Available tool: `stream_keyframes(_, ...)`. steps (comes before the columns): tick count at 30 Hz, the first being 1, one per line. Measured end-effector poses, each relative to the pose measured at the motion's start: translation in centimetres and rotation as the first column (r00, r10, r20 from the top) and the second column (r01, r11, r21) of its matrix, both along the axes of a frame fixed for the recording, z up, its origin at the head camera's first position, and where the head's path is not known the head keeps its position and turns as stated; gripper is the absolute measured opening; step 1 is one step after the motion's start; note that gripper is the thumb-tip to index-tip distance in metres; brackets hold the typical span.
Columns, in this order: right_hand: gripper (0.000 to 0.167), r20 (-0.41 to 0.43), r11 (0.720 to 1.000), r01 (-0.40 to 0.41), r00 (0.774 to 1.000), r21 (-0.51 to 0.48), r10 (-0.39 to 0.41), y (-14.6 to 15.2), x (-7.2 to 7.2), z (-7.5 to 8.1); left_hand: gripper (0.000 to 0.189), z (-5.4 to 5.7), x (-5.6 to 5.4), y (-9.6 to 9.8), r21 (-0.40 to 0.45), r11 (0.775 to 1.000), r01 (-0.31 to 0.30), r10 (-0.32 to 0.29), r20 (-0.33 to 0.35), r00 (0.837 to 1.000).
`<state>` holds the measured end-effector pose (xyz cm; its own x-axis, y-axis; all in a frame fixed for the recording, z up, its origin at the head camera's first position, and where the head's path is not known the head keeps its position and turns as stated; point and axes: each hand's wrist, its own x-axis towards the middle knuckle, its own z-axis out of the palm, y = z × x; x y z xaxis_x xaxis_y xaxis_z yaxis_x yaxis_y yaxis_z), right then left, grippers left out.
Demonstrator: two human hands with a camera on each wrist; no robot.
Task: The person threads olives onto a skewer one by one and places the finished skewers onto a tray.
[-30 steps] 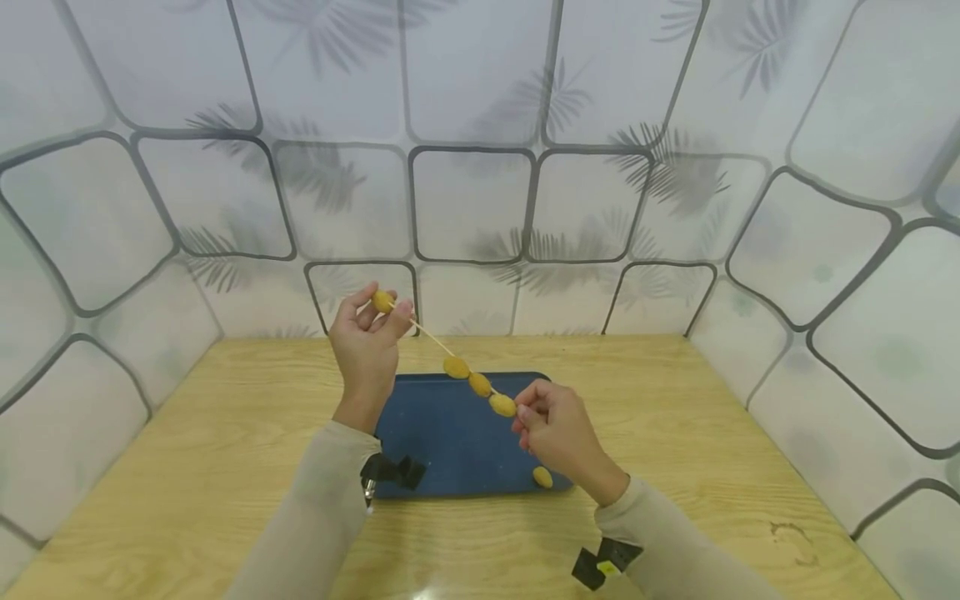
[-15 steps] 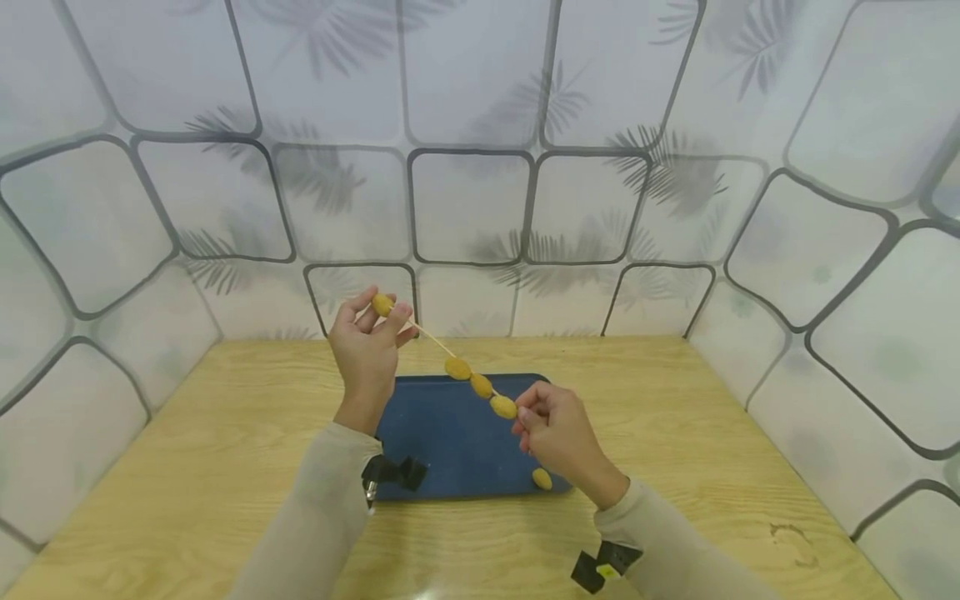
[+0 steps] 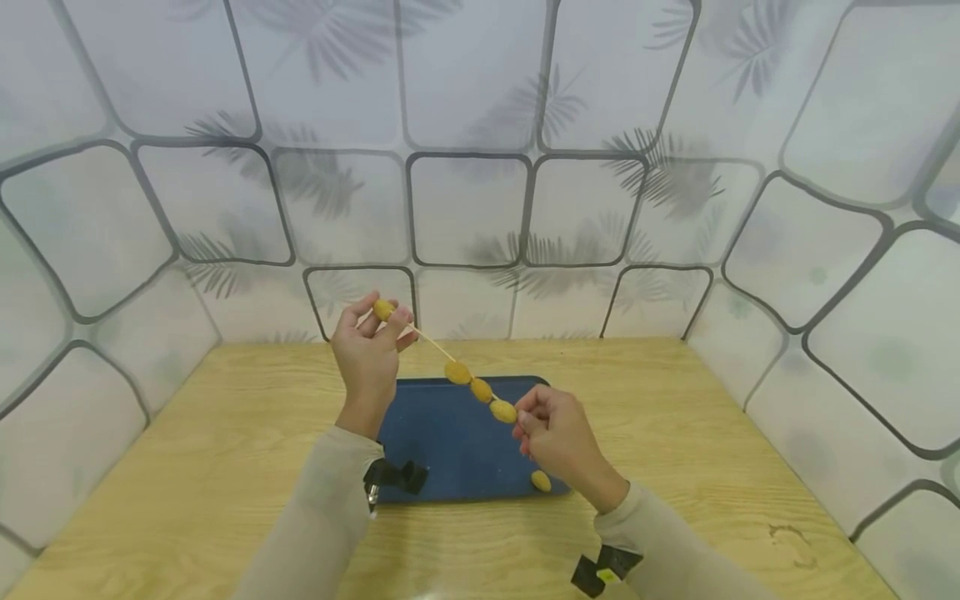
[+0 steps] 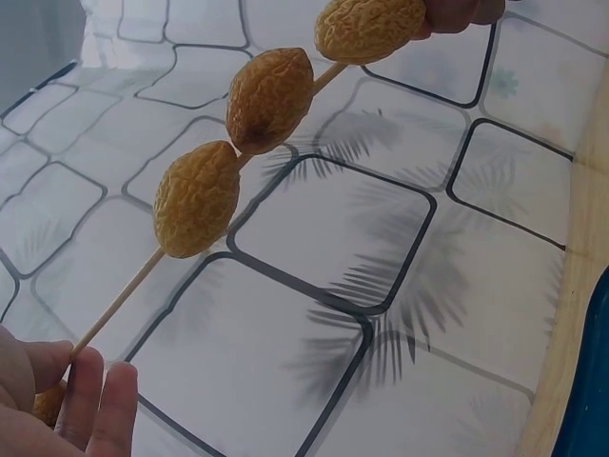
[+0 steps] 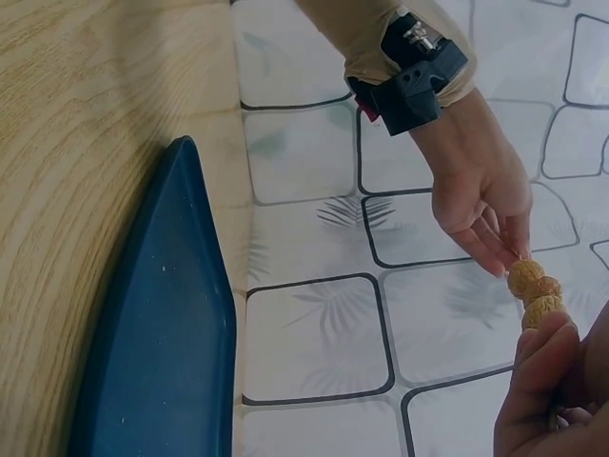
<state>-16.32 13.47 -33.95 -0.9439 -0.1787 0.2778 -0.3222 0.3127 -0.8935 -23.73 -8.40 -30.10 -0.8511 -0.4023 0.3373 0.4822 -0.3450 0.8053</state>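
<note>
A thin wooden skewer [image 3: 431, 340] slants between the two hands, threaded with wrinkled yellow oval fruits that look dried. Three of them sit near its lower end, the middle fruit [image 4: 269, 100] being browner. At the upper end, my left hand [image 3: 366, 358] pinches the skewer between thumb and fingers, beside another fruit [image 3: 383, 310]. My right hand [image 3: 558, 433] pinches the lower end, its fingertips against the last fruit [image 3: 503, 411]. That hand partly hides this fruit in the right wrist view. Below, a loose fruit [image 3: 541, 481] lies in the blue tray [image 3: 450, 458].
The tray rests on a light wood table [image 3: 675, 467]. Patterned pale walls [image 3: 472, 208] close off the back and both sides. Black wrist cameras [image 5: 414, 90] are strapped over the sleeves.
The head view has tilted up slightly, so everything appears a little lower. Both hands keep their hold on the skewer, and the fruits stay in place along it.
</note>
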Motion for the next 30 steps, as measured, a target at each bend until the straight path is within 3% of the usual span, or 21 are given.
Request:
stream_keyframes(8,0.012,-0.013,1.0,-0.017,1.0,-0.017,0.017,0.0,-0.1,-0.2,0.042,0.0,0.1,0.3,0.005,1.0,0.029,-0.029,0.003,1.0)
stream_keyframes(14,0.011,-0.06,0.995,-0.086,0.994,0.041,0.088,0.7,-1.1,0.3,0.042,0.7,0.2,-0.3,0.016,0.997,0.072,-0.072,-0.002,0.997)
stream_keyframes(23,0.009,0.052,0.987,-0.143,0.989,0.069,0.14,2.4,-2.4,0.4,0.034,1.3,0.1,-0.8,0.053,0.994,0.095,-0.096,0.008,0.995)
stream_keyframes(26,0.009,0.073,0.981,-0.172,0.983,0.087,0.166,2.8,-2.5,0.2,0.026,1.1,0.3,-1.1,0.038,0.986,0.161,-0.16,-0.03,0.987)
stream_keyframes(30,0.009,0.069,0.982,-0.163,0.985,0.096,0.157,3.3,-2.6,0.0,0.023,0.6,0.5,-1.5,0.019,0.956,0.291,-0.287,-0.112,0.951)
